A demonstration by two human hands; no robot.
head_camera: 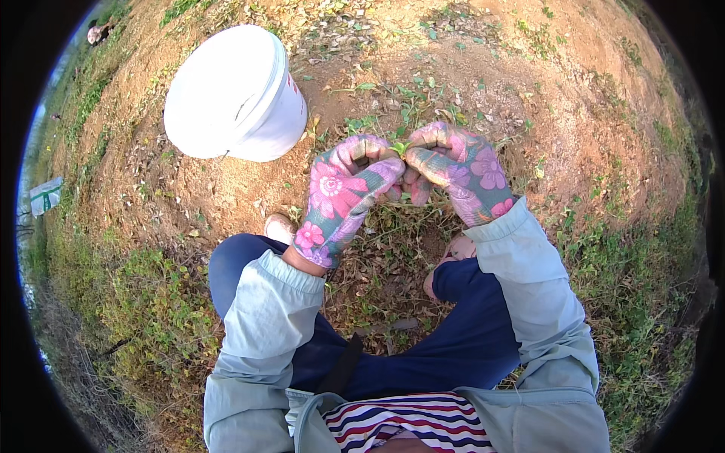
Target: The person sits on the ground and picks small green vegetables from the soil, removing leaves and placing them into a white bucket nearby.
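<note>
Both my hands wear floral-patterned gloves in pink, purple and grey, and they meet in front of my knees above the ground. My left hand (354,192) pinches a small green leafy sprig (400,148) from the left, between thumb and forefinger. From the right, the thumb and forefinger of my right hand (456,164) close on the same sprig. Only its small leaves show above the fingertips; the rest is hidden by the gloves. Dirt stains the glove fingers.
A white plastic bucket (283,119), its white top facing me, stands on the bare soil (226,187) at upper left. Green plants (164,306) grow at both sides. A white and green bag (46,196) lies far left. Another person (99,32) is at the distant upper left.
</note>
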